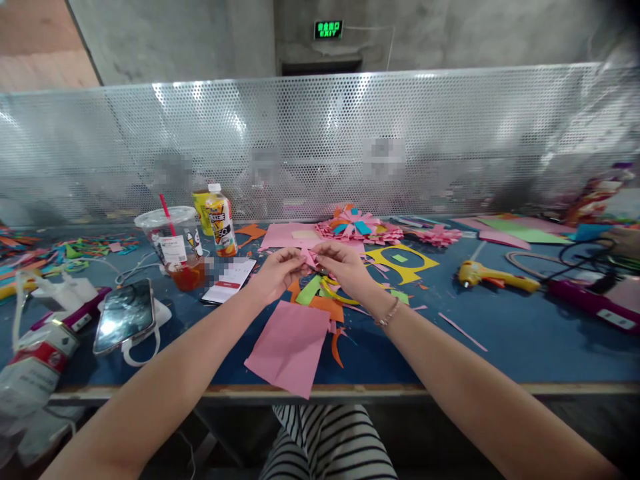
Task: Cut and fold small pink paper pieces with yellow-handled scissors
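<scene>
Above the blue surface [370, 363], left hand [280, 272] and right hand [345, 263] pinch a small pink paper piece [310, 258], likely flimsy, best edge-held.

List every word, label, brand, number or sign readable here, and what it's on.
"安全出口" and "EXIT": the lit green sign high on the wall.
Too blurred to read surely: the large lettering on the bottle.
Too small or blurred: the sticker on the plastic cup, the screen of the white-screened phone, the print on the red-and-white pack.
</scene>
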Action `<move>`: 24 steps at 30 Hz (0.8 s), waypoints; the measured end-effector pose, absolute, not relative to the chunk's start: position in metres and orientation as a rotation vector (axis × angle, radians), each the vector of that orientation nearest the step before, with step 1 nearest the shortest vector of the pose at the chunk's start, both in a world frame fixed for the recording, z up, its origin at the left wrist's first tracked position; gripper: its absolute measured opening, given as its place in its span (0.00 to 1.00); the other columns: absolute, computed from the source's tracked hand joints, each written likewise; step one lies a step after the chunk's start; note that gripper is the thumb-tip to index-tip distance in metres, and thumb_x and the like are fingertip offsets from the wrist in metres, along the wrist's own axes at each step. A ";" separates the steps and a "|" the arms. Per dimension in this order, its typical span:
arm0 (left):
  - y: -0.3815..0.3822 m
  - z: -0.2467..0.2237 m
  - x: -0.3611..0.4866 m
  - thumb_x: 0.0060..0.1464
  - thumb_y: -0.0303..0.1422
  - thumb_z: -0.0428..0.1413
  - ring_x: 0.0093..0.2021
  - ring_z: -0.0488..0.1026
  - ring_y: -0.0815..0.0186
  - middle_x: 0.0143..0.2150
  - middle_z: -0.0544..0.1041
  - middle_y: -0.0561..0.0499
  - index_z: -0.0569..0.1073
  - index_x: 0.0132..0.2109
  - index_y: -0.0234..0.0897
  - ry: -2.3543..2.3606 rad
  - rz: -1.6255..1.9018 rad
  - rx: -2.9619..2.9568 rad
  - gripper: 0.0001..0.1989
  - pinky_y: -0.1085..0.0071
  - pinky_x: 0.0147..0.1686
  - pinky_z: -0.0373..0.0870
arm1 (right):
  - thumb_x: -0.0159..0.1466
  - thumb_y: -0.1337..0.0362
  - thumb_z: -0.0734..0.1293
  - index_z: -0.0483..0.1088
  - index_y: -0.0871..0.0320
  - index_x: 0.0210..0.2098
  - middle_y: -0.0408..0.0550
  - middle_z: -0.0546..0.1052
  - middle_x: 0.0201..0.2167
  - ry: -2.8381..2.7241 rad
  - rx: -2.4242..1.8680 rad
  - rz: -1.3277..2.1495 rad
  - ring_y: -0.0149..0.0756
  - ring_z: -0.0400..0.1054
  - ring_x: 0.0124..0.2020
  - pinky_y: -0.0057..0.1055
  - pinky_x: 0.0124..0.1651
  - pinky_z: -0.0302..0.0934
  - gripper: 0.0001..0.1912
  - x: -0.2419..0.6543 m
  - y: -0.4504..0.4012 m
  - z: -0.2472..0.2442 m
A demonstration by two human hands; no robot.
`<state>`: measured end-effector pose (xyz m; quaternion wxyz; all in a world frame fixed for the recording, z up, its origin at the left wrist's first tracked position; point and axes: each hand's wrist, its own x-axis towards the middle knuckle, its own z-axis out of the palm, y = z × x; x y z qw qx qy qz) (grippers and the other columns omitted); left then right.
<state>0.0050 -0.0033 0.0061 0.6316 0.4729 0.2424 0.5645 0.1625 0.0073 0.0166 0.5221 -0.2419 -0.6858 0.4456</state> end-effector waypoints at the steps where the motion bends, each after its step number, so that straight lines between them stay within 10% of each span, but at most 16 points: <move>1: -0.004 0.006 0.005 0.39 0.28 0.62 0.26 0.71 0.74 0.24 0.73 0.54 0.70 0.29 0.32 0.554 1.293 1.082 0.08 0.77 0.32 0.68 | 0.53 0.64 0.66 0.68 0.59 0.31 0.42 0.70 0.26 -1.637 -0.577 1.072 0.26 0.63 0.26 0.27 0.32 0.59 0.06 0.162 0.008 0.016; 24: -0.010 0.007 0.010 0.36 0.35 0.63 0.27 0.71 0.72 0.25 0.74 0.52 0.73 0.28 0.31 0.803 1.324 1.281 0.12 0.70 0.35 0.69 | 0.51 0.66 0.65 0.64 0.60 0.25 0.38 0.66 0.17 -1.753 -0.802 1.012 0.24 0.58 0.18 0.23 0.19 0.50 0.04 0.163 0.005 0.021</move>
